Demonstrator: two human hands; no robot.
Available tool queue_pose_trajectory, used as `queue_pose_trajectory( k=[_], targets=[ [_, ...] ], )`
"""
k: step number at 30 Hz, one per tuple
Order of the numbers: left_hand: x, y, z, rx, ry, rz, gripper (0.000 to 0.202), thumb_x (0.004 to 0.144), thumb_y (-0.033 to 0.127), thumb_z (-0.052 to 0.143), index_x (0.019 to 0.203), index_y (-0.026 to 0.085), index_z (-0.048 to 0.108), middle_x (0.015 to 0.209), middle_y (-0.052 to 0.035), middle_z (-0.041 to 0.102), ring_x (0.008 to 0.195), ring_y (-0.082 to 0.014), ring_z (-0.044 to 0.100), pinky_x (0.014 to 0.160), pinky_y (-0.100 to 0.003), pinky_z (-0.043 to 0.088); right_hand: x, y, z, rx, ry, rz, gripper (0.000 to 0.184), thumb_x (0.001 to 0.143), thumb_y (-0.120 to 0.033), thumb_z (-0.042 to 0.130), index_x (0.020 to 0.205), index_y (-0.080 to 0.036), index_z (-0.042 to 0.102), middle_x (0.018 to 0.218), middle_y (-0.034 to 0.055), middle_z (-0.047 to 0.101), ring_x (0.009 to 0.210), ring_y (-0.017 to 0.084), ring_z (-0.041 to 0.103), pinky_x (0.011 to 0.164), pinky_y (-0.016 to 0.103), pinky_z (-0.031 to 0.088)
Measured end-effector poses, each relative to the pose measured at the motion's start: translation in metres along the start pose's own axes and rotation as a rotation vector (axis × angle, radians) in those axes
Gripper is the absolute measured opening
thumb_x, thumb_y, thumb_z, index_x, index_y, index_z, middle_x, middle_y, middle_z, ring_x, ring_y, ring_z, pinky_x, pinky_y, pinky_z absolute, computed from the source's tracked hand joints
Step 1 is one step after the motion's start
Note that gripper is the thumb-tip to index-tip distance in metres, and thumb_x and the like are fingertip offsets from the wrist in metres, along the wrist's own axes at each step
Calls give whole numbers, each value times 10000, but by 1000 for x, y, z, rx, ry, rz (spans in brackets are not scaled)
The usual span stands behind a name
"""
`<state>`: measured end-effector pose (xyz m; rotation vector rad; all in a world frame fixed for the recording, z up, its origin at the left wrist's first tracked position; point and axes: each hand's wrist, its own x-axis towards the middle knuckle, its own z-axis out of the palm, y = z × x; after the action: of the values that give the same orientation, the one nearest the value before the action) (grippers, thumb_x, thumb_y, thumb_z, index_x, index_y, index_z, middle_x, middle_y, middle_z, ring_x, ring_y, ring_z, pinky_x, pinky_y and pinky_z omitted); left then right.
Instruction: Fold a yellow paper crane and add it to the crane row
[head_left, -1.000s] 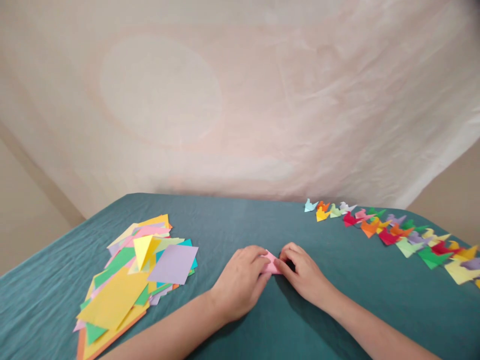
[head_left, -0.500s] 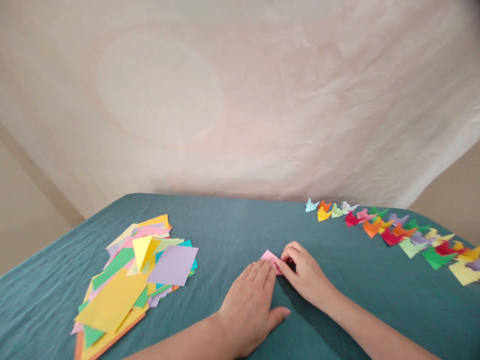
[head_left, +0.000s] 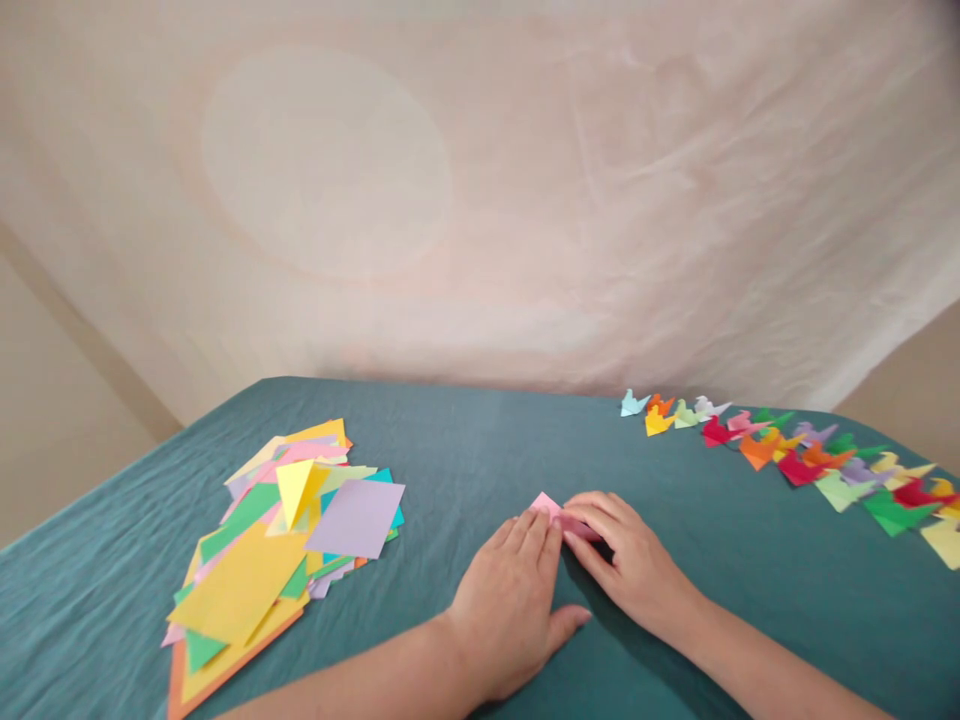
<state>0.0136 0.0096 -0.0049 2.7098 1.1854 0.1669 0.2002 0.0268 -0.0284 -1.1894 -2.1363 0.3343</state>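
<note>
A small folded piece of pink origami paper (head_left: 545, 501) lies on the table in front of me, mostly covered by my fingers. My left hand (head_left: 517, 595) rests flat across its near left part, fingers stretched out together and thumb spread to the right. From the right, my right hand (head_left: 630, 555) pinches a pink flap between thumb and fingers. That flap stands partly raised off the rest of the sheet. The exact folds under my left fingers are hidden.
On the left is a loose pile of coloured paper squares (head_left: 240, 585), with a yellow folded piece (head_left: 296, 490) and a lilac square (head_left: 356, 518) on top. Several folded paper birds (head_left: 757, 450) stand in rows at right. A pale cloth (head_left: 510, 200) hangs behind the green-covered table (head_left: 465, 440).
My right fingers have opened out from a tight curl and now hold a pink flap lifted to the right. My left hand stays flat on the paper. The view has shifted slightly.
</note>
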Motion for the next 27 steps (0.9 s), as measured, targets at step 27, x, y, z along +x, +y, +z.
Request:
queue_pose_trajectory(
  k=[27],
  targets=[
    [-2,-2,0,92,60,26,640,907,550,273,1376,116,297,1432,-134,309,1316,-266,280,1062,-396,267,0,0,1,81,-31,36,180,874,-166,475,973,-203,621,995,60,567,915,172,534,812,321,463]
  ],
)
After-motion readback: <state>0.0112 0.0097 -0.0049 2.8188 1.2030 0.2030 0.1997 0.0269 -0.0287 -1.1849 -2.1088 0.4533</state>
